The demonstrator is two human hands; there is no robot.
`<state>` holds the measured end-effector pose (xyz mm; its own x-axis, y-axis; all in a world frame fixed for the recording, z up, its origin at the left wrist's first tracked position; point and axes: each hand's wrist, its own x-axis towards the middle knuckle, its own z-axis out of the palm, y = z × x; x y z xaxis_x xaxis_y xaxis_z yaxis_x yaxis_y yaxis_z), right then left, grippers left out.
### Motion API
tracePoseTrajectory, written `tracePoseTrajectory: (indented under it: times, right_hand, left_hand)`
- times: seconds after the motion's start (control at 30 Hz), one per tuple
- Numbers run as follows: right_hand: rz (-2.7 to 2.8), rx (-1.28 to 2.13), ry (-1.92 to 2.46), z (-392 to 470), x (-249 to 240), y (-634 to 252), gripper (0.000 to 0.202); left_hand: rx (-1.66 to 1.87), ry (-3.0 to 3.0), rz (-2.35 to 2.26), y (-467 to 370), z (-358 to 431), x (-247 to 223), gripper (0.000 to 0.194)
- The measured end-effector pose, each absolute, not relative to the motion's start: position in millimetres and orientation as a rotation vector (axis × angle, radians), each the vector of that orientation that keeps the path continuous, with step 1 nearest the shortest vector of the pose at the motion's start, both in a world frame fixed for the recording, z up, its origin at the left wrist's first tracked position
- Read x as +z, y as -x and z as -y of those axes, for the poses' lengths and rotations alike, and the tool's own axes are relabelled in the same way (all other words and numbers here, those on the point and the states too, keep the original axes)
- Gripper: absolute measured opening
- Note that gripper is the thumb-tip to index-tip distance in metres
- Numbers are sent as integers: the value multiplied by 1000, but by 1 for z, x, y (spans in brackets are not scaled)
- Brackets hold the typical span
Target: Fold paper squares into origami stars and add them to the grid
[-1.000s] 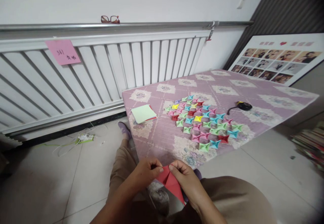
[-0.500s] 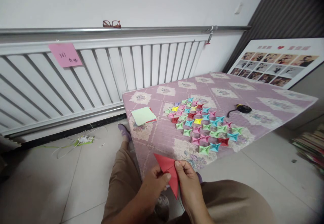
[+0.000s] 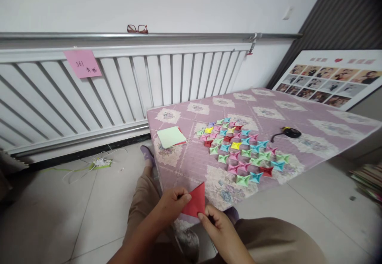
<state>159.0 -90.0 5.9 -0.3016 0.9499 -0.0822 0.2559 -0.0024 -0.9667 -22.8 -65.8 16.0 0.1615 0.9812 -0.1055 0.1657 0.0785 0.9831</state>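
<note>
A folded sheet of red paper [image 3: 195, 202] is held between both hands just above the near edge of the table, one corner pointing up. My left hand [image 3: 174, 204] pinches its left side between thumb and fingers. At the lower right corner, my right hand [image 3: 219, 228] grips the same sheet with its thumb on top. Beyond the hands, several small folded paper pieces [image 3: 236, 146] in green, blue, pink, red and yellow lie in rows on the tablecloth. A stack of square paper [image 3: 171, 136], pale green on top with red below, lies to the left of them.
The table [image 3: 191, 164] wears a purple flowered cloth. On its right side lies a black coiled object [image 3: 291, 132]. A radiator [image 3: 167, 77] with a pink note [image 3: 82, 63] stands behind, glasses [image 3: 137, 29] on the pipe above. A photo board [image 3: 331, 77] leans at the far right.
The red paper has been turned and now shows a flatter triangular face. My left hand has moved left and up its side; my right hand has dropped to the lower corner. The view shifted slightly.
</note>
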Motion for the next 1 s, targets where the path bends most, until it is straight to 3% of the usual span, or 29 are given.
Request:
tracePoseTrajectory:
  times: [0.07,0.17,0.33,0.63,0.8,1.0]
  right_hand:
    - [1482,1316,1274,91,1,-158,39]
    - [1256,1251,1299,91,-5,-155,42]
    - [1119,1239,1250,95,-3,-139,41]
    - [1158,1192,1220,110,-10,-132,34]
    - [1394,1010,1192,109,-9,-140,30]
    - [1367,973,1327,93,-1,-170,29]
  left_hand:
    - [1080,-1152,-1224,22,65,13,18]
    - [1262,-851,-1175,13,70,7,33]
    - [1111,-816,-979,-19,90,-1,27]
    - [1143,-460,-819,-31,97,6,38]
    - [1100,-505,-821,-25,99,16,41]
    - [1020,-905,-1073,-7,96,21,27]
